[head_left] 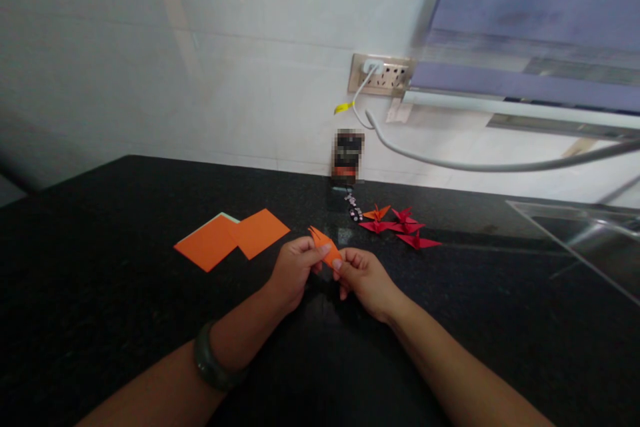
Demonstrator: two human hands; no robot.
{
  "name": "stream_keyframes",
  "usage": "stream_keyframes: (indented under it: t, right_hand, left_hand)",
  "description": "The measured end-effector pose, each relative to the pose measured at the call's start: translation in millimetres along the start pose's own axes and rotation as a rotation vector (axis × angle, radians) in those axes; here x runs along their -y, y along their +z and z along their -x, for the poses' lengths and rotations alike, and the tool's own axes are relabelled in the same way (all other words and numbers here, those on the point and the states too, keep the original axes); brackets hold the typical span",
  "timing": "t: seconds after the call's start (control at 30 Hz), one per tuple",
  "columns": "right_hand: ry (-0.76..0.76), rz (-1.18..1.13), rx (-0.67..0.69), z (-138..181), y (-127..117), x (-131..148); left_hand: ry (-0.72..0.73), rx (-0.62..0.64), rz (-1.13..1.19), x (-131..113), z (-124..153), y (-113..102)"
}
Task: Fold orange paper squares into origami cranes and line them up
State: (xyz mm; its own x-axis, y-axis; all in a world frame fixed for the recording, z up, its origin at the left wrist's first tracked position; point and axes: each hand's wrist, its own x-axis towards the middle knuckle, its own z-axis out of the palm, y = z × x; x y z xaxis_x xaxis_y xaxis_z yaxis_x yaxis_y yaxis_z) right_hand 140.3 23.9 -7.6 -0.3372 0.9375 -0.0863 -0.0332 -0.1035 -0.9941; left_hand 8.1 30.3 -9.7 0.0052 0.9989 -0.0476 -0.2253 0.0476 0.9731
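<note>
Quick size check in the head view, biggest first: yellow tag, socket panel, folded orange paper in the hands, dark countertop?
1. Dark countertop
2. Socket panel
3. Folded orange paper, partly covered
4. Yellow tag

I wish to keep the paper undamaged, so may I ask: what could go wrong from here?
The folded orange paper is pinched between left hand and right hand; an uneven pull might tear or crease it.
The folded red shapes lie beyond the right hand, so a wide reach could knock them.
The loose, flat orange sheets might shift if the left hand brushes them.
</note>
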Motion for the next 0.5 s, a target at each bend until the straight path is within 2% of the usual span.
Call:
stream_keyframes:
  t: [0.1, 0.27, 0.5]
  right_hand:
    - [0.038, 0.085, -0.072, 0.3, 0.5, -0.4]
    - [0.006, 0.194, -0.118, 1.5, -0.9, 1.2]
    - [-0.01, -0.025, -0.033, -2.7, -5.7, -5.8]
  left_hand:
    - [-0.003, -0.022, 0.03, 1.2, -1.7, -0.5]
    - [-0.071, 0.032, 0.11, 0.4, -5.0, -2.7]
    - [-0.069, -0.004, 0.049, -1.8, -6.1, -4.3]
